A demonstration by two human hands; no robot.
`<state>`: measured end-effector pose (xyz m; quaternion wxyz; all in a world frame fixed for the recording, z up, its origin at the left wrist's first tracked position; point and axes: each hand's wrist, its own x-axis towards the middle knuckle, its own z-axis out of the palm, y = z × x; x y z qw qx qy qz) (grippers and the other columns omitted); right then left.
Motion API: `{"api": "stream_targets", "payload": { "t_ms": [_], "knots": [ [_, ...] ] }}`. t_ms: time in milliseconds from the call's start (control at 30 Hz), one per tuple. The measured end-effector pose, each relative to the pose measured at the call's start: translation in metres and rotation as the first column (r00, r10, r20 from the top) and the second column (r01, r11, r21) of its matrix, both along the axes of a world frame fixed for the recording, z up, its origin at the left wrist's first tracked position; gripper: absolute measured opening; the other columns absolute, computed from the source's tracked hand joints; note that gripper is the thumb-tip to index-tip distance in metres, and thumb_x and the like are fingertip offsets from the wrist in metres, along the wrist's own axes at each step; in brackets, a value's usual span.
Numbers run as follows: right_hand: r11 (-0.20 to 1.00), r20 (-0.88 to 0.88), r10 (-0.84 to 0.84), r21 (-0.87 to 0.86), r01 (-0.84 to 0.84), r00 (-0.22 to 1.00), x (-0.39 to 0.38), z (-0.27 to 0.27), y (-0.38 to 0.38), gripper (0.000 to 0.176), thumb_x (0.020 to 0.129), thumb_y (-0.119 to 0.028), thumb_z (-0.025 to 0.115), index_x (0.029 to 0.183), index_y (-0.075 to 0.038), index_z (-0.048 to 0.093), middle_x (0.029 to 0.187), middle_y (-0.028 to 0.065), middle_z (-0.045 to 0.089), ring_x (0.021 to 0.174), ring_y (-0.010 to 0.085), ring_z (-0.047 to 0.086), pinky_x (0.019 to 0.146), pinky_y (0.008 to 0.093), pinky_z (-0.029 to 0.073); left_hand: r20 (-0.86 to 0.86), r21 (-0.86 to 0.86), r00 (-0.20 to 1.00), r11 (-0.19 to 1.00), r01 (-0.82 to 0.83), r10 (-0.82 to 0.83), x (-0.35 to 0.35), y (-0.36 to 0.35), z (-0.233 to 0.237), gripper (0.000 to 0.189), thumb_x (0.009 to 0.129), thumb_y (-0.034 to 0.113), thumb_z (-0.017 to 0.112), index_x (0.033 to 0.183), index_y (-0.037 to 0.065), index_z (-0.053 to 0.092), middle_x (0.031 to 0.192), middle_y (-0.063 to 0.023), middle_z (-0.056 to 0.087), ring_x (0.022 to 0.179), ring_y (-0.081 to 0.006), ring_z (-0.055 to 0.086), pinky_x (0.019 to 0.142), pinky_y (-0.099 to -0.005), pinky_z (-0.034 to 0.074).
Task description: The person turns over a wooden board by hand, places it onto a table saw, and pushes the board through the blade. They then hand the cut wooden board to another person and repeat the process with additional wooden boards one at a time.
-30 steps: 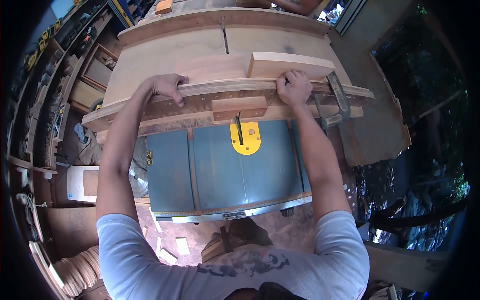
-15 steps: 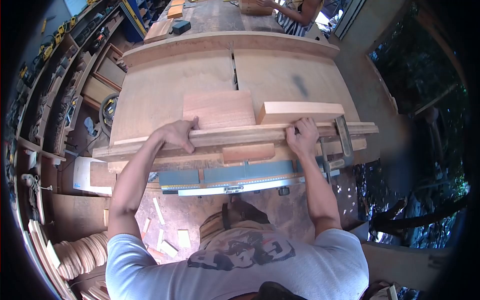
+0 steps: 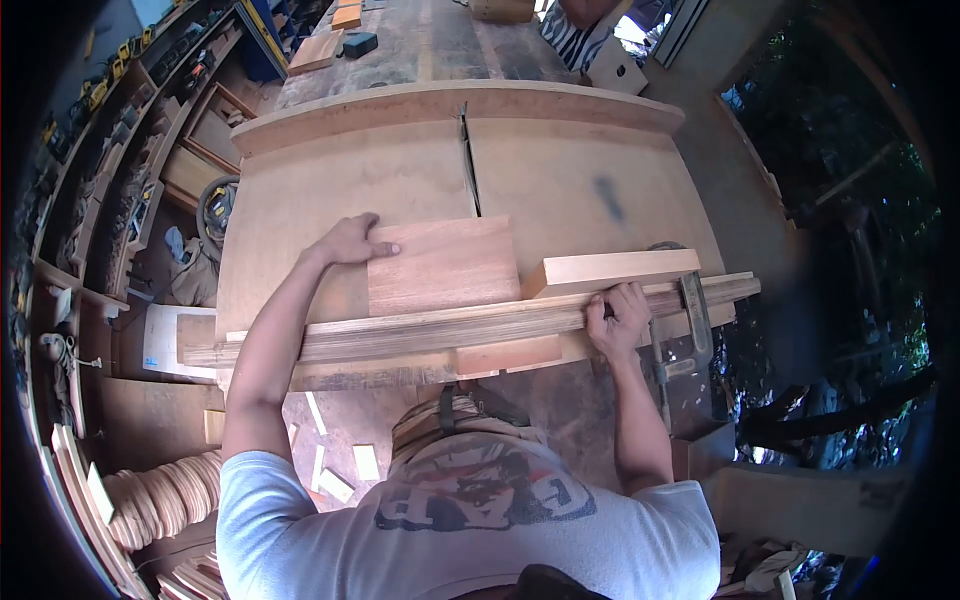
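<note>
A flat reddish wooden board (image 3: 440, 265) lies on the plywood sled (image 3: 300, 200), over the near end of its saw slot, against the near fence. My left hand (image 3: 348, 240) is at the board's far left corner, its thumb on the board and its fingers apart. My right hand (image 3: 618, 318) is closed over the near fence (image 3: 450, 325), a long laminated wooden rail. Just beyond it, a wooden block (image 3: 615, 270) stands along the fence, touching or nearly touching the board's right side. A bar clamp (image 3: 695, 315) is fixed at the block's right end.
A second fence (image 3: 450, 105) spans the sled's far edge. Behind it is a workbench (image 3: 430, 50) with wood pieces and a dark block (image 3: 360, 44); another person is partly visible there. Tool-filled shelves (image 3: 130, 150) line the left, and offcuts (image 3: 365, 462) litter the floor.
The sled has come toward me with the board, block and clamp, covering the blue saw front. My left hand has left the fence for the board's corner; my right stays on the fence.
</note>
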<state>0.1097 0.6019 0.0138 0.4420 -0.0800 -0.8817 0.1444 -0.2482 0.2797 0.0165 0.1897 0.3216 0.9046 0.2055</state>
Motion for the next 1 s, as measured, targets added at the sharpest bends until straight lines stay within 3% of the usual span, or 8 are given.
{"api": "stream_targets", "payload": {
  "t_ms": [33,233,433,533,733,833,933,1000],
  "knots": [
    [1.0,-0.005,0.001,0.0,-0.001,1.0,0.0,0.001,0.0,0.01,0.075,-0.004,0.069,0.072,-0.007,0.06,0.072,0.0086,0.058,0.069,0.0323,0.055,0.063,0.0452,0.045,0.099,-0.133,0.989,0.984,0.118,-0.105,-0.002,0.006,0.005,0.091,0.071,0.05,0.093,0.137,-0.004,0.06,0.124,-0.0282,0.07,0.121,-0.0396,0.067,0.106,-0.043,0.053],
    [1.0,-0.006,0.022,0.0,-0.022,1.0,0.005,0.002,-0.001,0.008,0.077,-0.002,0.069,0.076,-0.006,0.063,0.075,0.009,0.059,0.071,0.0327,0.056,0.066,0.044,0.047,0.042,0.126,0.999,0.992,-0.005,0.0,0.013,-0.009,0.041,0.091,0.063,0.041,0.101,0.132,-0.004,0.063,0.118,-0.0239,0.072,0.115,-0.0365,0.069,0.102,-0.0431,0.054],
    [0.983,0.027,0.159,0.083,-0.161,0.987,0.013,0.053,-0.036,0.014,0.078,-0.008,0.077,0.089,-0.007,0.069,0.089,0.0087,0.067,0.082,0.0315,0.061,0.074,0.043,0.05,0.093,0.317,0.994,0.948,0.018,-0.05,0.089,-0.042,0.093,0.061,0.068,0.021,0.099,0.117,0.0,0.07,0.109,-0.0143,0.074,0.103,-0.0323,0.07,0.089,-0.0411,0.056],
    [0.948,0.102,0.237,0.193,-0.253,0.966,-0.007,0.105,-0.076,0.044,0.075,-0.022,0.087,0.112,-0.008,0.07,0.111,0.0085,0.069,0.1,0.0315,0.062,0.085,0.0456,0.05,-0.479,0.374,0.87,0.869,0.323,-0.117,0.142,-0.06,0.119,0.048,0.065,0.004,0.093,0.11,0.003,0.073,0.105,-0.0113,0.074,0.091,-0.031,0.069,0.08,-0.0393,0.055],
    [0.863,0.202,0.316,0.345,-0.369,0.927,-0.069,0.156,-0.122,0.056,0.068,-0.022,0.086,0.119,-0.007,0.066,0.114,0.0065,0.068,0.102,0.0304,0.062,0.087,0.0456,0.049,-0.801,0.3,0.593,0.798,0.522,-0.087,0.188,-0.089,0.178,0.059,0.05,0.003,0.083,0.109,0.004,0.075,0.101,-0.0075,0.074,0.086,-0.0309,0.067,0.075,-0.0413,0.054],
    [0.805,0.208,0.398,0.388,-0.449,0.893,-0.068,0.187,-0.116,0.05,0.063,-0.008,0.078,0.112,-0.009,0.065,0.106,0.0042,0.068,0.094,0.0275,0.062,0.08,0.0438,0.048,-0.834,0.294,0.547,0.778,0.555,-0.076,0.204,-0.101,0.199,0.074,0.061,0.003,0.087,0.131,0.007,0.066,0.122,-0.0131,0.072,0.104,-0.0345,0.068,0.085,-0.0448,0.055],
    [0.839,0.244,0.234,0.439,-0.322,0.941,-0.049,0.231,-0.091,0.05,0.063,-0.01,0.08,0.111,-0.01,0.065,0.101,0.0055,0.068,0.092,0.0289,0.061,0.079,0.0427,0.049,-0.732,0.642,0.626,0.581,0.5,0.271,0.221,-0.087,0.185,0.086,0.076,0.007,0.089,0.151,0.009,0.047,0.145,-0.0234,0.059,0.124,-0.0395,0.062,0.101,-0.048,0.052],
    [0.894,0.265,0.07,0.412,-0.178,0.962,-0.05,0.249,-0.057,0.047,0.069,-0.018,0.086,0.109,-0.008,0.064,0.098,0.0088,0.067,0.092,0.0327,0.062,0.078,0.0454,0.05,-0.685,0.638,0.676,0.673,0.374,0.274,0.224,-0.1,0.168,0.092,0.086,0.01,0.085,0.16,0.007,0.03,0.158,-0.0291,0.043,0.141,-0.0421,0.05,0.113,-0.0504,0.044]
  ]
}}
